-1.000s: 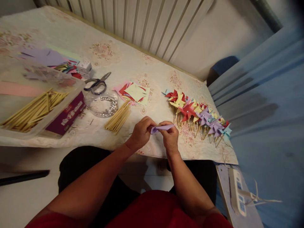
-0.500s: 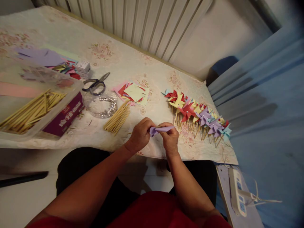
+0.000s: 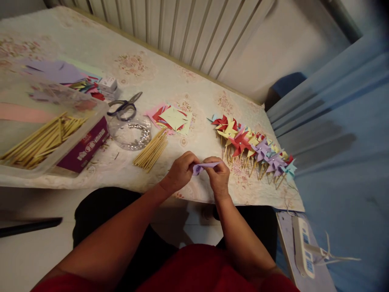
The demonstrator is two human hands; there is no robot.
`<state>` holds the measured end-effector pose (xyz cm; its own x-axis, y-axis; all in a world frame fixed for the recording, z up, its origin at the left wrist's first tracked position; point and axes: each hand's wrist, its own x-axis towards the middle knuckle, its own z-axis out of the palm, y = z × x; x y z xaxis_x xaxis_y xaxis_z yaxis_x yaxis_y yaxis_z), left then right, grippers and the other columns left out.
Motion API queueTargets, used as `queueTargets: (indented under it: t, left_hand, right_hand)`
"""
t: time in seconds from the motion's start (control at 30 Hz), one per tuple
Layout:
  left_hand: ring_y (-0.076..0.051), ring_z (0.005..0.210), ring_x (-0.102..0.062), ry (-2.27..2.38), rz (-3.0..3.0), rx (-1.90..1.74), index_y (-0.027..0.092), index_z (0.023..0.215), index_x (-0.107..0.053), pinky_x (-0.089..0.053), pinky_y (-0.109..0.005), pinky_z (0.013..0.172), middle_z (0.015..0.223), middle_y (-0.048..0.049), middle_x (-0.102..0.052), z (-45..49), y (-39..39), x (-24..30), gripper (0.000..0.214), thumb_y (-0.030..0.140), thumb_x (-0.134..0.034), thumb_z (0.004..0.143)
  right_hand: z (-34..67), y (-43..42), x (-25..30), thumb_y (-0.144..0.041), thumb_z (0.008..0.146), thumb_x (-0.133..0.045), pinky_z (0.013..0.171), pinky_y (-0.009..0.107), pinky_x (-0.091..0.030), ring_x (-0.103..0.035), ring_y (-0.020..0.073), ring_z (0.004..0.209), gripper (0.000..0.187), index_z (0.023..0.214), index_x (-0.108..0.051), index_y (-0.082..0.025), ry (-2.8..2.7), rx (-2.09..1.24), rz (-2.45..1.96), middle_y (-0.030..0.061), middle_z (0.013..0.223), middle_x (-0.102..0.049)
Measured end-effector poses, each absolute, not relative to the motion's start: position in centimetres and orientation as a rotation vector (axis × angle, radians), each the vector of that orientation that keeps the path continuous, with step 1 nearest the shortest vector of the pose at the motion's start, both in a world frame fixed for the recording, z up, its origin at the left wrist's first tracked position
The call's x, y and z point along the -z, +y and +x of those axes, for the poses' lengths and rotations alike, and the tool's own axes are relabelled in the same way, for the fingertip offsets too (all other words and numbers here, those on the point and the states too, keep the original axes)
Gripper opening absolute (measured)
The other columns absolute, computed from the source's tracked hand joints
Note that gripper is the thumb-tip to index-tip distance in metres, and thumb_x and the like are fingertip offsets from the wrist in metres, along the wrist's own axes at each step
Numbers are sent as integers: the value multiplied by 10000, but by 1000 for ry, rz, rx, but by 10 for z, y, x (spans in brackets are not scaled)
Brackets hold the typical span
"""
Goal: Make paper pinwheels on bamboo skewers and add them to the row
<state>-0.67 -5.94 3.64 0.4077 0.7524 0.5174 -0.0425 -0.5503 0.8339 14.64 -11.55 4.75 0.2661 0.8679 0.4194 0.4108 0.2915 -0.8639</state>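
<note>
Both of my hands pinch one folded purple paper piece (image 3: 203, 166) just above the near edge of the table. My left hand (image 3: 180, 172) grips its left end with curled fingers. My right hand (image 3: 218, 175) holds its right end between thumb and fingers. A loose bundle of wooden sticks (image 3: 151, 150) lies just left of my left hand. A row of finished paper pinwheels (image 3: 253, 147) in red, yellow, purple and teal lies right of my right hand.
A stack of cut coloured paper squares (image 3: 172, 118) lies beyond my hands. Scissors (image 3: 124, 106) rest beside a clear round dish (image 3: 130, 133) of small shiny bits. A clear plastic tub (image 3: 39, 140) of sticks sits far left. A power strip (image 3: 302, 243) lies lower right.
My fingers have shifted slightly on the purple paper, folding it a little tighter. The hands stay in the same place.
</note>
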Motion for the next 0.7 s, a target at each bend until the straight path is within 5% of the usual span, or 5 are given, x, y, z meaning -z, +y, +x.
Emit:
queueTargets:
  t: [0.7]
  left_hand:
    - [-128,688,-509,838,1828,-871,168,708,-594,-396,-258,666,702,8,-575,-6,-41,-29,88,144,-557,784]
  right_hand:
    - [181,-98,-46,-252,646,-771,738,287,-495,-628,147,730,162,792,-708,-218,-998,-830,-1358,-20,783,-705]
